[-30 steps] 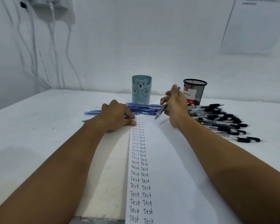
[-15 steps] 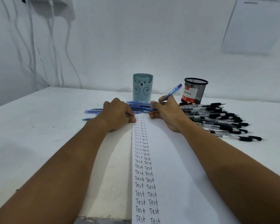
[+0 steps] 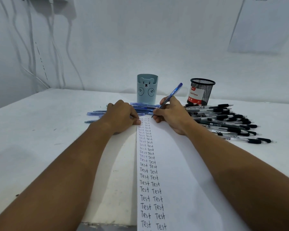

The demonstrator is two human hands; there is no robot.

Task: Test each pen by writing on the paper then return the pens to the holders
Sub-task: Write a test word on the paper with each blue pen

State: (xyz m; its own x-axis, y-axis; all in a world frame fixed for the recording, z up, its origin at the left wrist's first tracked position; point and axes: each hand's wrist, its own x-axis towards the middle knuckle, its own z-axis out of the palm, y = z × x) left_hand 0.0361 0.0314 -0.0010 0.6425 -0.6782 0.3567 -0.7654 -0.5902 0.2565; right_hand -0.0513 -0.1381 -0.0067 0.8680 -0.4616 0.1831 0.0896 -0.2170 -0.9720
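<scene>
A long white paper (image 3: 178,164) runs down the table's middle, with two columns of the handwritten word "Test" along its left side. My right hand (image 3: 172,115) grips a blue pen (image 3: 173,93) in a writing hold, its tip touching the paper's far end. My left hand (image 3: 122,116) rests on the paper's left edge, its fingers curled loosely. Behind stand a light blue bear holder (image 3: 147,89) and a black mesh holder (image 3: 201,91). Several blue pens (image 3: 143,108) lie between the hands; several black pens (image 3: 227,122) lie to the right.
The white table (image 3: 40,139) meets a white wall at the back. Cables (image 3: 32,47) hang down the wall at the left. A sheet of paper (image 3: 264,25) is stuck on the wall at upper right. The table's near edge shows at the bottom.
My right hand turned the blue pen from tip-down beside the paper into a writing grip and brought its tip onto the paper's far end. My left hand stayed in place.
</scene>
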